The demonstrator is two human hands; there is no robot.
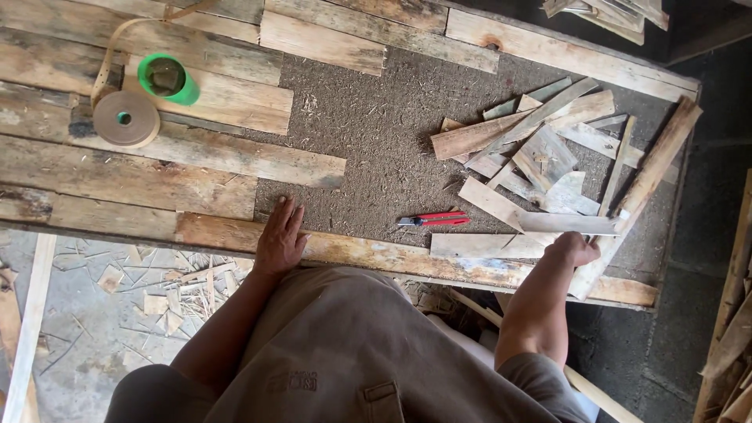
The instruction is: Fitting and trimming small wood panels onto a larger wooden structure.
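Long pale wood strip [523, 244] lies flat along the worktable's near edge, beside scrap offcuts

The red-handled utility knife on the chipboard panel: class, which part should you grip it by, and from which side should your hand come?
Grip the utility knife by its red handle, probably coming from above on the side nearer the wood scrap pile. It lies flat with bare board around it, and its grey metal tip points toward the left hand, so that end is best avoided. The right hand is nearer the handle.

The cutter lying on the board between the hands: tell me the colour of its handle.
Red, with a grey metal tip; the cutter shows plainly in the head view.
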